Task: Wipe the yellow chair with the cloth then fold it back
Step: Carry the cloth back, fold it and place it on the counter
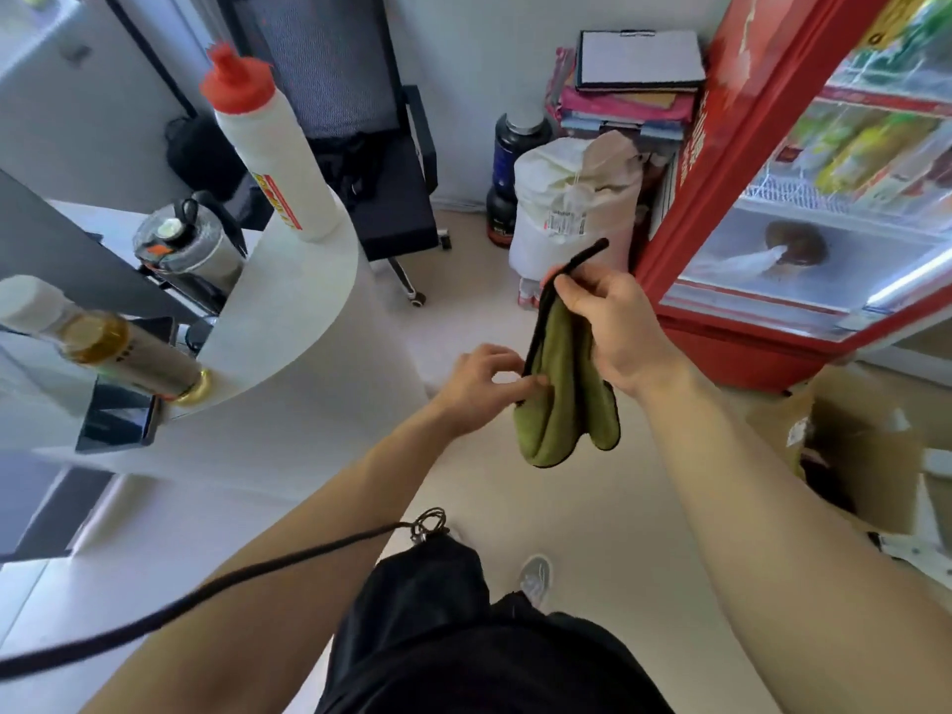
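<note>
An olive-green cloth (559,404) with a black edge hangs in the air above the floor, bunched into hanging folds. My right hand (613,327) pinches its top corner, with the black edge sticking up past the fingers. My left hand (484,378) grips the cloth's left edge lower down between thumb and fingers. No yellow chair is in view.
A white rounded counter (288,311) on the left carries a red-capped white bottle (268,146) and an amber bottle (98,342). A black office chair (371,162) stands behind it. A white sack (572,213), a red glass-door fridge (772,198) and a cardboard box (865,445) are to the right.
</note>
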